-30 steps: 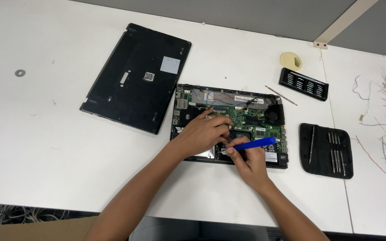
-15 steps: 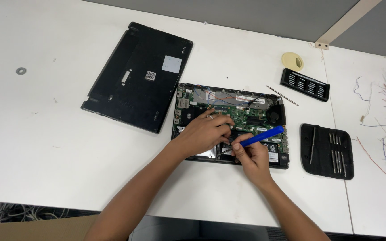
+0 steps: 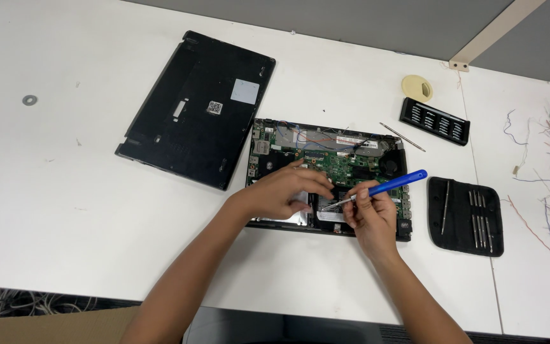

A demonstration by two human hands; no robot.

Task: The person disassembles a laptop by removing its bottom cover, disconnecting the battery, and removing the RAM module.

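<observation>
Here, in the middle of the frame, the right hand (image 3: pixel 370 213) is pinching a thin blue screwdriver (image 3: pixel 386 186), light and stiff, best held by its handle. The left hand (image 3: pixel 284 191) is resting flat, fingers loose, on the open laptop (image 3: pixel 326 159), whose green board looks easy to break.

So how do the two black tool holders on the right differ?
The bit case is a narrow rigid bar lying at a slant near the table's far edge, its small bits set in slots. The tool pouch is wider, flat and soft-looking, nearer the right hand, with long thin tools lying lengthwise. Both are black and lie open.
</observation>
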